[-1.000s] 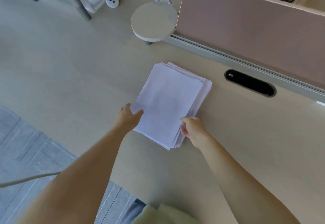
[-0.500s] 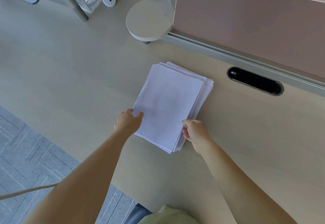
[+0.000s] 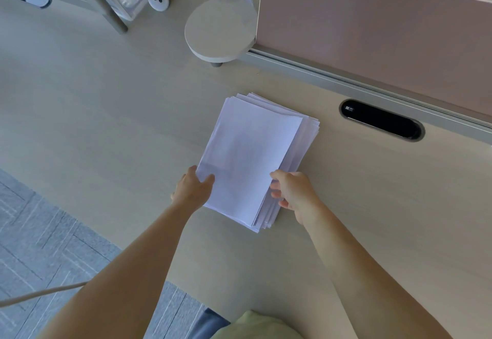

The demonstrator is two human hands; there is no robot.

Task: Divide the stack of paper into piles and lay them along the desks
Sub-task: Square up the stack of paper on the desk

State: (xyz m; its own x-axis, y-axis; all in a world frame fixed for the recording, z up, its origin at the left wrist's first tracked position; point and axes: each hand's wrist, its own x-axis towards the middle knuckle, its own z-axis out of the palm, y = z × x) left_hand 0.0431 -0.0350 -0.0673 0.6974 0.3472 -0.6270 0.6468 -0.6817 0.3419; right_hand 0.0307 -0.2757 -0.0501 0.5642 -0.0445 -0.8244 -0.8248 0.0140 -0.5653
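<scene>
White paper (image 3: pixel 253 149) lay in a loose, slightly fanned stack on the pale wood-grain worktop (image 3: pixel 106 115), and both bare forearms reached out to its near end. The left hand (image 3: pixel 193 192) sat at the stack's seven o'clock corner, thumb pressed flat on the top sheet and the other fingers hidden beneath the edge, so it pinched some sheets. The right hand (image 3: pixel 294 192) met the stack's five o'clock edge, fingers curled narrowly into the side of the pile, gripping an upper portion that stood a little raised from the sheets below.

From the stack, a dark oval cable slot (image 3: pixel 382 120) lay at two o'clock, near a pink divider panel (image 3: pixel 372 35) on a grey rail. A round white stand (image 3: pixel 219 31) stood at twelve o'clock beside the panel's end. Grey carpet tiles (image 3: pixel 40 232) showed at eight o'clock beyond the worktop's edge.
</scene>
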